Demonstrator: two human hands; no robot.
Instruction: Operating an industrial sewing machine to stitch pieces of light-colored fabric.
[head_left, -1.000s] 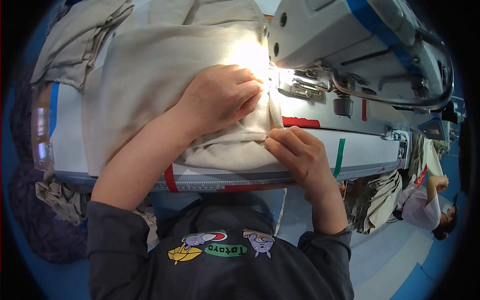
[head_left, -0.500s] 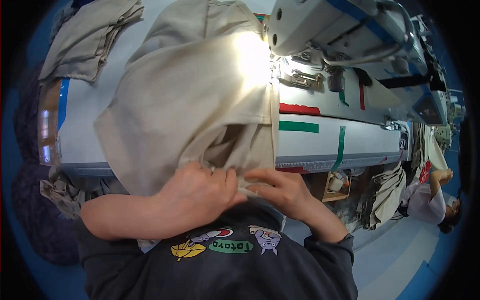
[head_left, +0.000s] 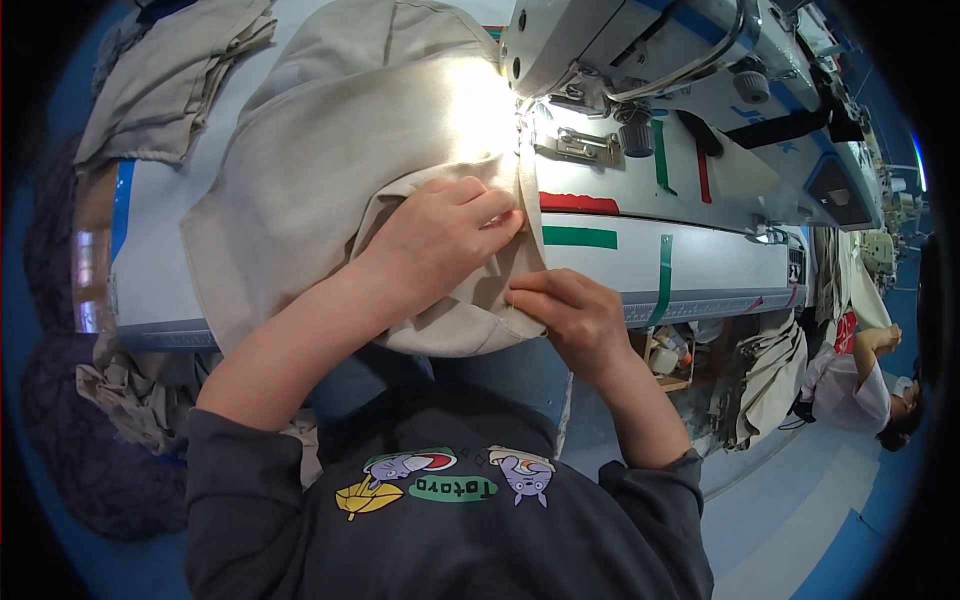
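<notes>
A large beige fabric piece (head_left: 300, 190) spreads over the sewing table and hangs off its front edge. Its right edge runs up under the lit needle area of a white sewing machine (head_left: 640, 60). My left hand (head_left: 440, 230) is closed on the fabric, pinching near that right edge just below the needle. Lower down, my right hand (head_left: 575, 315) pinches the same edge between thumb and fingers. Between the hands the cloth forms a folded pocket of loose material. The needle tip is lost in the glare.
Folded beige cloth pieces (head_left: 170, 80) lie at the far left of the table. A ruler strip (head_left: 700, 303) follows the front edge. Under the table at right are a wooden box (head_left: 672, 355) and hanging cloth (head_left: 770, 380). Another person (head_left: 850, 385) sits farther right.
My left hand has moved up and right along the fabric edge, toward the needle. My right hand has shifted slightly right and up. The fabric's lower part has been lifted off my lap.
</notes>
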